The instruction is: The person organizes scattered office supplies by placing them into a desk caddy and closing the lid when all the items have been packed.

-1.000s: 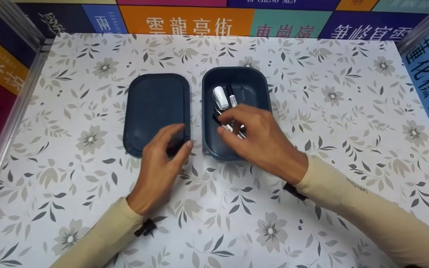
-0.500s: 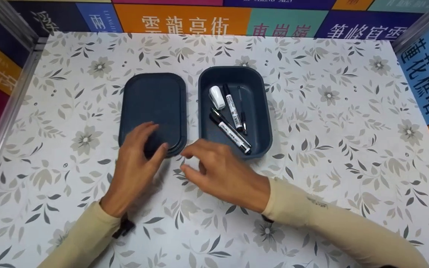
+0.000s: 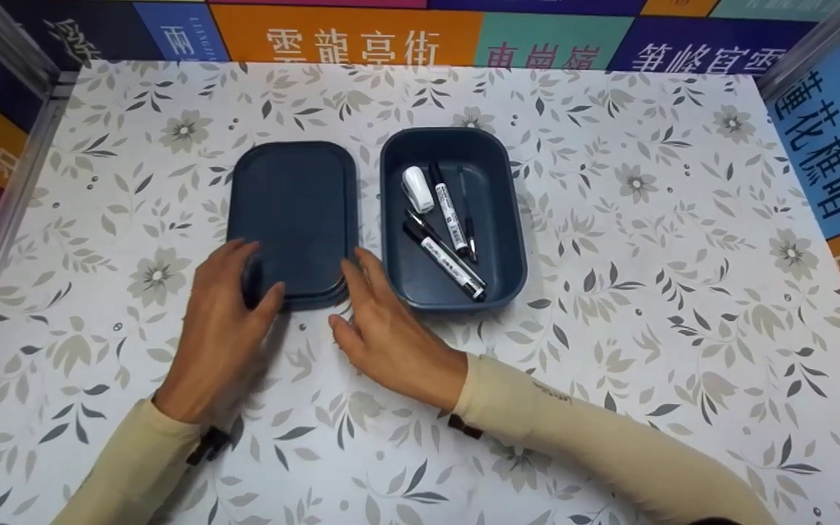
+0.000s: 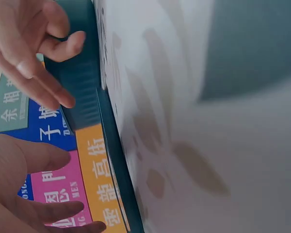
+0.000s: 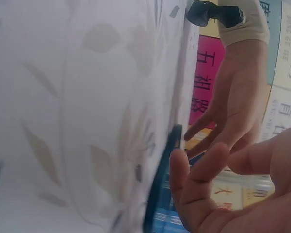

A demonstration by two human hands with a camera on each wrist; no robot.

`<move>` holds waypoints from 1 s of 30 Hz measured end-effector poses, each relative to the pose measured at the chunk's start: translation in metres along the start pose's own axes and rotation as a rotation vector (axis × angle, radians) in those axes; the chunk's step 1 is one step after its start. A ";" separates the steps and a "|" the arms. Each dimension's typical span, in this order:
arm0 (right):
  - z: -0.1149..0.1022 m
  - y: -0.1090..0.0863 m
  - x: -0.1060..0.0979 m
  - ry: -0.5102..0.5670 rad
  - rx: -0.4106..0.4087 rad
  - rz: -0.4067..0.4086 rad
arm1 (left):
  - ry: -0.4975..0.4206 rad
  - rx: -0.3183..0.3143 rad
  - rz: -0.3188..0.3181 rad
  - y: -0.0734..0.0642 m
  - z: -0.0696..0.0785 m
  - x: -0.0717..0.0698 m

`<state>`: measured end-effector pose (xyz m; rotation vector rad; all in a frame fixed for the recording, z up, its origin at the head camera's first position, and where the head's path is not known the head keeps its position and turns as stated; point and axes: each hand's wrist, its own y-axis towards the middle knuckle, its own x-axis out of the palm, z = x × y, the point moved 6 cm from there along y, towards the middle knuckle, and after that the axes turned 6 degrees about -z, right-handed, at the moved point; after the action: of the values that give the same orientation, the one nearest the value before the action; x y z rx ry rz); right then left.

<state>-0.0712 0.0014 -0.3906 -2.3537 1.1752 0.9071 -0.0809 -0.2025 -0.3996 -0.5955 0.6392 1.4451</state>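
Note:
A dark blue lid point(image 3: 292, 211) lies flat on the table, left of a dark blue box point(image 3: 500, 281). My left hand point(image 3: 219, 328) is at the lid's near left corner, fingers spread and gently bent. At the near right corner is my right hand point(image 3: 398, 339), its fingertips close to the lid's edge; whether they touch cannot be told. Neither hand grips anything. Inside the open box lie a marker point(image 3: 451, 219), a second marker point(image 3: 453, 266), a thin pen point(image 3: 469, 233) and a small white rounded object point(image 3: 418, 189). Another slim pen is partly hidden by the second marker.
A white tablecloth point(image 3: 631, 306) with grey flowers and leaves covers the table. Colourful panels point(image 3: 362, 36) with large characters stand along the back and both sides. The box's left wall is close to the lid, with a narrow gap between.
My right hand has come out of the box and moved left to the lid's near right corner. My left hand has shifted left, from the lid's right side to its left corner.

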 end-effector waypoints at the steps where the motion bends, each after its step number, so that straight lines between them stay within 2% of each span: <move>1: 0.001 0.000 0.002 0.013 0.009 0.001 | 0.001 -0.005 0.003 0.000 -0.002 -0.002; 8: 0.009 0.005 0.016 0.074 0.087 -0.042 | 0.012 -0.056 0.021 0.006 -0.015 -0.009; 13: 0.017 0.012 0.018 0.100 0.127 -0.017 | 0.019 -0.101 0.001 0.005 -0.021 -0.009; 17: 0.019 0.016 0.019 0.120 0.174 -0.009 | 0.015 -0.095 -0.006 0.004 -0.021 -0.008; 22: 0.021 0.019 0.022 0.125 0.257 -0.041 | -0.003 -0.095 -0.018 0.001 -0.020 -0.005; 27: 0.020 0.024 0.022 0.116 0.273 -0.060 | -0.020 -0.115 -0.031 0.000 -0.022 -0.006; 30: 0.020 0.026 0.021 0.126 0.256 -0.050 | -0.059 -0.142 0.006 -0.002 -0.024 -0.009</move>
<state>-0.0905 -0.0151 -0.4207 -2.2465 1.1954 0.5610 -0.0800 -0.2263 -0.4098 -0.6594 0.4956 1.5162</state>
